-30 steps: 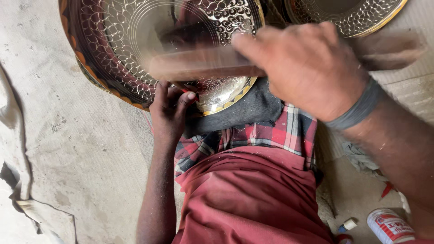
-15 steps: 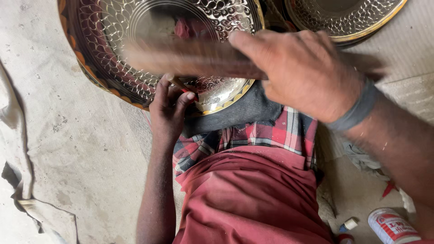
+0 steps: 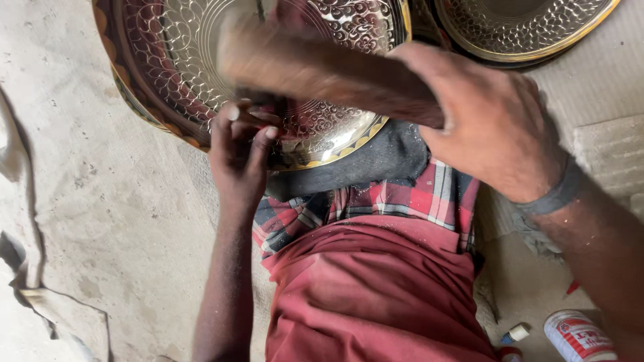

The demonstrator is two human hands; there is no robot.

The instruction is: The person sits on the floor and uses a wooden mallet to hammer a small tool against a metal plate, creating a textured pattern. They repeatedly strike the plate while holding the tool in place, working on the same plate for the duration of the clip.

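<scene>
Across the lap, toward twelve o'clock in the head view, a large engraved brass tray (image 3: pixel 201 74) was propped with its lower rim resting on a dark cloth (image 3: pixel 382 157) over a red garment (image 3: pixel 376 288) and a checked cloth (image 3: pixel 402 201). The step in hand was judged to be chasing the pattern into the metal: a small punch (image 3: pixel 268 137), mostly hidden, was pinched upright against the tray by the clenched fingers of the left hand (image 3: pixel 238 151), at about seven o'clock from the tray's centre. A wooden mallet (image 3: pixel 322 70), blurred, was gripped firmly by the right hand (image 3: pixel 493 124) and held just above the punch, at its one o'clock. The next move was judged to call for a square blow on the punch head, with the tip kept steady on its mark so that the line was not skipped. The tray's face was seen covered with fine scrolls and concentric rings, bright gold with a darker rim. A second tray (image 3: pixel 530 27) lay at two o'clock, and a small can (image 3: pixel 580 335) stood on the floor (image 3: pixel 87 201) at five o'clock.
</scene>
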